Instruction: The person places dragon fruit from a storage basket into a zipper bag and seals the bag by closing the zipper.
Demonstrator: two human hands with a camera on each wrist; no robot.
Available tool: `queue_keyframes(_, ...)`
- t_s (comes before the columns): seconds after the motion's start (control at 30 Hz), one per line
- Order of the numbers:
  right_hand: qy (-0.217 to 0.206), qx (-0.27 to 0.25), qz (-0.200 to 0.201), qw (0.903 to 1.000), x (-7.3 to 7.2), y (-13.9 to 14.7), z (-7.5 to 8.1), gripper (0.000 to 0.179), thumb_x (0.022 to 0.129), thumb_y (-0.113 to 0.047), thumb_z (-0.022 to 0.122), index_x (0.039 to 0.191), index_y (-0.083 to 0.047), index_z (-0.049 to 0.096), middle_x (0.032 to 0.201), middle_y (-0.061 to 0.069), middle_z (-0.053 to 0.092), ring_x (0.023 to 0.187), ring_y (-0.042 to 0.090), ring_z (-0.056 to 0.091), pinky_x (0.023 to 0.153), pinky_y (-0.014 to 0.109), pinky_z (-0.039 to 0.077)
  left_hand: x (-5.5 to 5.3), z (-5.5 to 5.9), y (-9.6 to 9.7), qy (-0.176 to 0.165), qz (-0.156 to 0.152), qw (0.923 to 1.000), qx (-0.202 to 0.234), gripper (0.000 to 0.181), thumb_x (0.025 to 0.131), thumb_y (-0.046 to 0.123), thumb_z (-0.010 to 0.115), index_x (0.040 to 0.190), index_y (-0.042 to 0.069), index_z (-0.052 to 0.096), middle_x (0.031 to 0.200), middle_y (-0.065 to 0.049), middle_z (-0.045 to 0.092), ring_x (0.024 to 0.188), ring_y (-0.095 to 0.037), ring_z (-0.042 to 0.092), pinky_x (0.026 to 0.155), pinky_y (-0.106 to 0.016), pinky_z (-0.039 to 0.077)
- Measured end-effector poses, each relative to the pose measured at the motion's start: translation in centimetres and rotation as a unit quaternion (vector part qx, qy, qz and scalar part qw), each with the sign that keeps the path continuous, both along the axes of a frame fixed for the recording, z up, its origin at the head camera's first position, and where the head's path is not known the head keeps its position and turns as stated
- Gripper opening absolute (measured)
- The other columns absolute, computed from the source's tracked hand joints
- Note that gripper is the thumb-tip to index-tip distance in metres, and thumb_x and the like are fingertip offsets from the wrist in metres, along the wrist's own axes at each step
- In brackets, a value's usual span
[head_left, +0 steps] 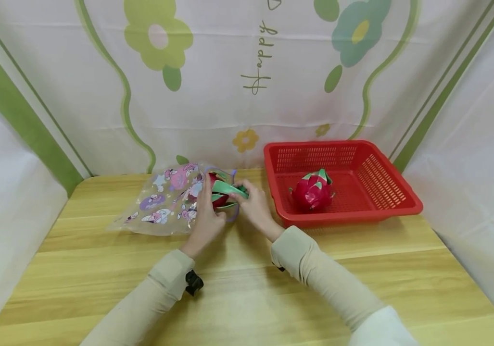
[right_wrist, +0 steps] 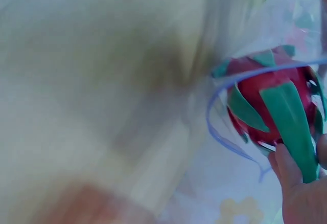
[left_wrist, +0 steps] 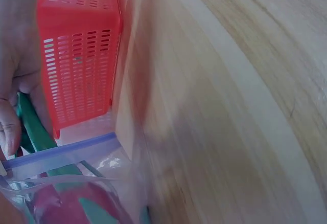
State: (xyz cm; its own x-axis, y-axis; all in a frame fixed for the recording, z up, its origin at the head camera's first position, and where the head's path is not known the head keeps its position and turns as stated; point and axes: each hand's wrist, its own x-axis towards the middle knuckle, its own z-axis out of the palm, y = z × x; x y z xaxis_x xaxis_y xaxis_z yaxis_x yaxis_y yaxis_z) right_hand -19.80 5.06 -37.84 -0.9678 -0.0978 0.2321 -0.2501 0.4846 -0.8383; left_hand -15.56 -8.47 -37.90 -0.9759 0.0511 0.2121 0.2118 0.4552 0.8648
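A clear zip bag (head_left: pixel 156 202) with cartoon prints lies on the table, its purple-edged mouth (left_wrist: pixel 66 155) facing right. Inside that mouth sits a red dragon fruit (right_wrist: pixel 260 96) with green leaf tips. My left hand (head_left: pixel 207 206) holds the bag around the fruit, thumb toward me; its fingers are mostly hidden in the left wrist view. My right hand (head_left: pixel 253 204) pinches a long green strip (right_wrist: pixel 291 127) that runs from the fruit out past the bag's mouth. Whether the strip is a leaf or a separate tool, I cannot tell.
To the right stands a red slotted basket (head_left: pixel 385 211) with a second dragon fruit (head_left: pixel 313 191) in it. Both are on a wooden table (head_left: pixel 247 307). A white curtain (head_left: pixel 212 105) with printed flowers hangs behind the table.
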Motion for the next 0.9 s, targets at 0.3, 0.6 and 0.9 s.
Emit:
queue_keyframes(0.3, -0.059, -0.020, 0.028, 0.9976, -0.6, -0.5, -1.4, 0.041, 0.093, -0.024, 0.059, 0.130, -0.009, 0.050, 0.126, 0.018, 0.062, 0.110, 0.029, 0.060, 0.089, 0.040, 0.051, 0.0, 0.3, -0.4, -0.005, -0.001, 1.0000, -0.001, 0.103, 0.072, -0.011, 0.048, 0.154, 0.017, -0.007, 0.163, -0.009, -0.002, 0.149, -0.035, 0.004, 0.112, -0.060, 0.029)
queue_keyframes(0.6, -0.086, -0.002, 0.026, 0.9960, -1.1, 0.3, -0.7, 0.045, 0.094, -0.025, 0.059, 0.132, -0.004, 0.051, 0.120, 0.019, 0.063, 0.104, 0.030, 0.063, 0.082, 0.036, 0.054, -0.4, 0.4, -0.6, -0.007, 0.004, 1.0000, -0.003, 0.104, 0.072, -0.012, 0.048, 0.154, 0.018, -0.008, 0.162, -0.010, -0.002, 0.149, -0.032, 0.003, 0.109, -0.056, 0.035)
queue_keyframes(0.9, -0.089, -0.038, 0.074, 0.9926, -1.3, 0.7, -0.6, 0.042, 0.095, -0.010, 0.055, 0.135, 0.004, 0.047, 0.116, 0.026, 0.062, 0.098, 0.035, 0.067, 0.076, 0.028, 0.058, -0.5, 0.8, -0.9, -0.013, 0.003, 0.9999, -0.009, 0.103, 0.073, -0.012, 0.049, 0.154, 0.018, -0.008, 0.163, -0.008, -0.004, 0.150, -0.031, 0.001, 0.116, -0.058, 0.020)
